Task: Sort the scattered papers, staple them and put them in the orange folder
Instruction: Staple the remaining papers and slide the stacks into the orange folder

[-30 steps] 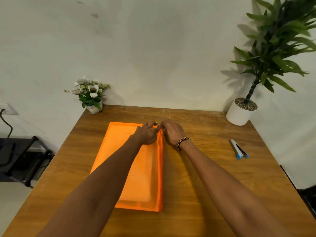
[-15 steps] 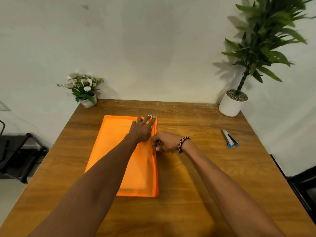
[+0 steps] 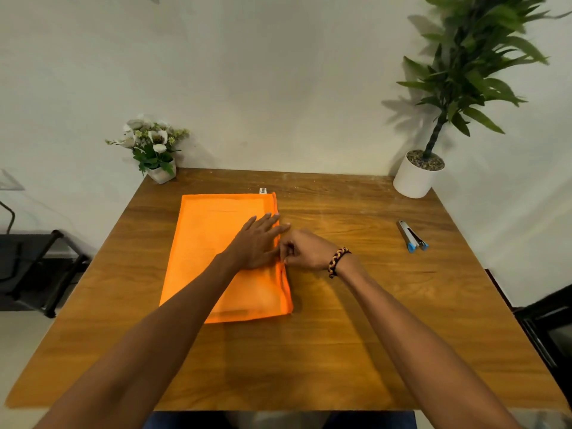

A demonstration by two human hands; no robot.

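The orange folder (image 3: pixel 213 243) lies flat on the wooden table (image 3: pixel 340 335), long side running away from me. My left hand (image 3: pixel 257 243) rests flat on it with straight fingers, pressing near its right edge. My right hand (image 3: pixel 305 250) has curled fingers that pinch something small at the folder's right edge, about halfway along; what it pinches is too small to tell, likely a zipper slider. A small white tag (image 3: pixel 262 190) sticks out at the folder's far right corner. The stapler (image 3: pixel 413 236), grey with blue ends, lies on the table to the right. No loose papers show.
A small white pot of white flowers (image 3: pixel 154 150) stands at the table's far left corner. A tall green plant in a white pot (image 3: pixel 416 176) stands at the far right corner. A black chair (image 3: pixel 34 267) is left of the table, dark furniture (image 3: pixel 544 320) at the right.
My right hand has slid along the folder's right edge from the far corner toward me. My left hand followed, moving down the folder from the far corner to its middle.
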